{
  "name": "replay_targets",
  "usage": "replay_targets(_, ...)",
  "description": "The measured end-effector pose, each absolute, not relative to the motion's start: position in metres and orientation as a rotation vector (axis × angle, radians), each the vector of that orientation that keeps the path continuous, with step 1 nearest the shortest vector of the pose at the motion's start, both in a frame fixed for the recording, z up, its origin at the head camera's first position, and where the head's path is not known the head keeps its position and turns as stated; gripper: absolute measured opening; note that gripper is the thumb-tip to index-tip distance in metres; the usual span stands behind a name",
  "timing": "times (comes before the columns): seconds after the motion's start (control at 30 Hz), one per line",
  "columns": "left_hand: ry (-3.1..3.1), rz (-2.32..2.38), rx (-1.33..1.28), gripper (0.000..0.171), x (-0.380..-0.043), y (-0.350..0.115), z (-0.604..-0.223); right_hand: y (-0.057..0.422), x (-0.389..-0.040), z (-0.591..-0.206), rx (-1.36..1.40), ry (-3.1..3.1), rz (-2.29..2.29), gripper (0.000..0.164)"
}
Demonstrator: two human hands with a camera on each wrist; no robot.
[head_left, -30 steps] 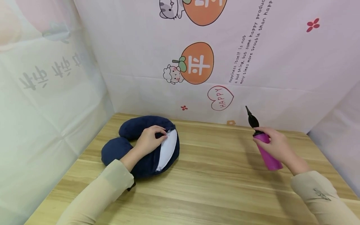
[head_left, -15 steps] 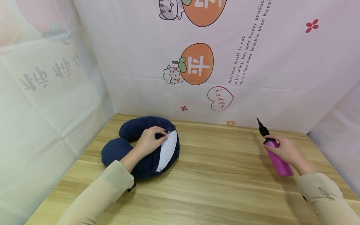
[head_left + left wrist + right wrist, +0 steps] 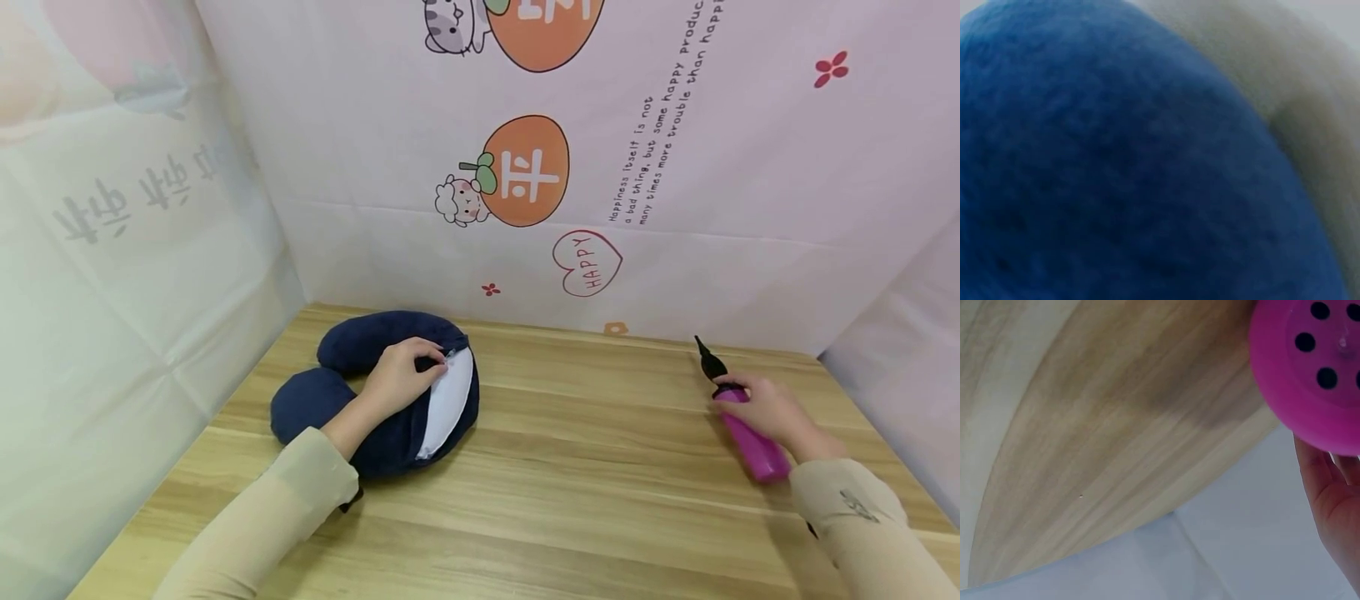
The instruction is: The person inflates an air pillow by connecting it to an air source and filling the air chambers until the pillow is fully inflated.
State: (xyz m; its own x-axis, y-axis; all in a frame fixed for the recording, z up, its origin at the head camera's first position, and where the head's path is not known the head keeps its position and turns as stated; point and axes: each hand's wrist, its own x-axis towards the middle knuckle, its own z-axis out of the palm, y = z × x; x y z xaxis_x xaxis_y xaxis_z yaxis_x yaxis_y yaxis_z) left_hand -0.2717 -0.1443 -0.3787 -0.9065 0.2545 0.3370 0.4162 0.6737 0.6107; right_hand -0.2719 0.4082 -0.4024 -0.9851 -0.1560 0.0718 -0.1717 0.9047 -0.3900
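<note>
A navy U-shaped neck pillow (image 3: 397, 329) lies at the left of the table, its cover parted along one side over a white inner piece (image 3: 447, 404). My left hand (image 3: 397, 379) reaches across the pillow and pinches it at the top end of that opening; what exactly sits between the fingertips is too small to tell. Blue plush fills most of the left wrist view. On the right, my right hand (image 3: 772, 412) grips a magenta hand air pump (image 3: 757, 450) near its black nozzle end. The pump's round base with several black holes shows in the right wrist view.
The wood-grain table (image 3: 570, 500) ends at a printed cloth wall (image 3: 360, 250) behind, with more cloth at both sides. A small black strap or buckle (image 3: 351, 502) pokes out below the pillow beside the left sleeve. Wood surface lies between the pillow and the pump.
My right hand has carried the pump to the right and nearer, with its nozzle dropping lower. The left hand and the pillow look the same.
</note>
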Motion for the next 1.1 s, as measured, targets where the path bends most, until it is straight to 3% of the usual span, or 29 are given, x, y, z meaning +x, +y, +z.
replay_targets(0.6,-2.669,-1.057,-0.538,0.017,-0.2703,-0.1429,-0.3773,0.4118,-0.2759,-0.4062,0.315,-3.067,0.575,0.053)
replay_targets(1.1,-2.684,-1.037,-0.532,0.018,-0.2694,-0.1435,-0.3760,0.4158,-0.2763,-0.4053,0.314,-3.088,0.560,0.063)
